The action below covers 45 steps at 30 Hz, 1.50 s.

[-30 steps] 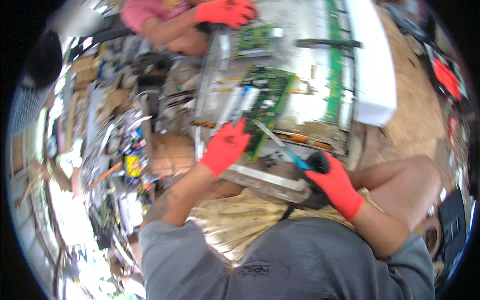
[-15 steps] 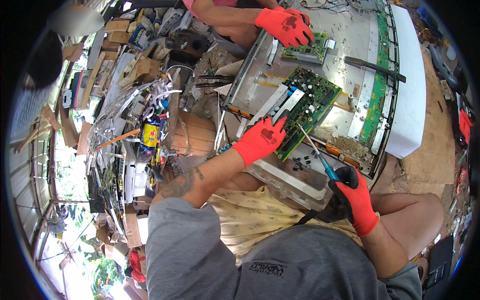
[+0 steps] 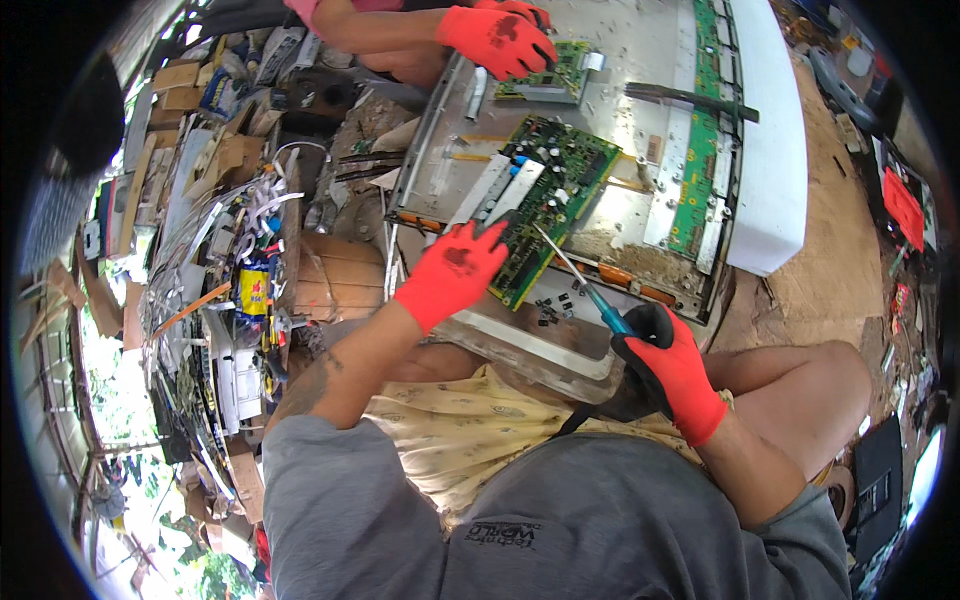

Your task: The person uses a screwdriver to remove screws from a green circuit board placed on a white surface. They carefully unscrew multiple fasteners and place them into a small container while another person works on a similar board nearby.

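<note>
A green circuit board [image 3: 570, 185], crowded with small parts and silver heat sinks [image 3: 515, 190], lies slanted over the near end of a large metal panel [image 3: 620, 130]. My left hand [image 3: 458, 265], in a red glove with dark fingertips, grips the board's left side beside the heat sinks. In my right hand [image 3: 680, 372], gloved the same way, is a screwdriver [image 3: 608, 310] with a teal handle, its fingers wrapped round the grip. The shaft slants up and left, and its tip meets the board's lower right part. Several small black components [image 3: 555, 308] lie just below the board.
Across the panel a co-worker's red-gloved hand [image 3: 500, 42] is on a smaller circuit board [image 3: 550, 72]. A dark bar [image 3: 690, 100] lies across the panel's right side, next to a white foam block [image 3: 770, 150]. Piled scrap and cardboard [image 3: 340, 275] stand at left.
The whole view has shifted, so everything sits further left in the picture. My left hand stays at the board, and the screwdriver tip remains on its lower right part.
</note>
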Tool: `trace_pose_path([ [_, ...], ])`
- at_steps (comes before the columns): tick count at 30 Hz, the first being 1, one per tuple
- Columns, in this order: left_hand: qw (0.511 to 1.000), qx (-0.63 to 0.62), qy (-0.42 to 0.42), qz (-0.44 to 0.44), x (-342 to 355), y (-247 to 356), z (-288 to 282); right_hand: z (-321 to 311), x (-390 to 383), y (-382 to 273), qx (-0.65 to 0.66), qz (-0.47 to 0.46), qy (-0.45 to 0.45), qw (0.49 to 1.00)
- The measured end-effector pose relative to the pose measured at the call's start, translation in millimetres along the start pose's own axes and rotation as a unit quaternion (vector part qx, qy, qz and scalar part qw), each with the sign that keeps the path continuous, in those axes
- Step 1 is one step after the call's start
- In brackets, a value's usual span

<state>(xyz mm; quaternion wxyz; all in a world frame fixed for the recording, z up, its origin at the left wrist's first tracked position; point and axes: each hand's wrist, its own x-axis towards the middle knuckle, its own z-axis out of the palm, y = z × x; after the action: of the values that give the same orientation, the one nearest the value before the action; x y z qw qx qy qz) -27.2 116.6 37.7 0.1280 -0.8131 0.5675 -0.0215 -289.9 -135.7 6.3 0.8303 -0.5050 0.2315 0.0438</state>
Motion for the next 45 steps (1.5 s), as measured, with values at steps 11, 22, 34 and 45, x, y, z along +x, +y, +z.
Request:
trace_pose_path([
  [11, 0.935, -0.314, 0.059, -0.154, -18.3, 6.5, -33.4, 8.5, 5.8, 3.1, -0.060, 0.045, -0.047, 0.996],
  [22, 0.952, -0.262, 0.066, -0.143, -12.6, 12.0, -23.4, 39.7, 24.1, 0.4, -0.120, 0.122, -0.068, 0.983],
  [34, 0.945, -0.277, 0.079, -0.157, -20.8, 12.4, -30.9, 31.5, 1.3, -8.5, -0.055, 0.141, -0.074, 0.986],
  [45, 0.956, -0.264, 0.105, -0.079, -16.0, 16.8, -20.9, 18.5, -7.3, 12.3, -0.065, 0.040, -0.072, 0.994],
])
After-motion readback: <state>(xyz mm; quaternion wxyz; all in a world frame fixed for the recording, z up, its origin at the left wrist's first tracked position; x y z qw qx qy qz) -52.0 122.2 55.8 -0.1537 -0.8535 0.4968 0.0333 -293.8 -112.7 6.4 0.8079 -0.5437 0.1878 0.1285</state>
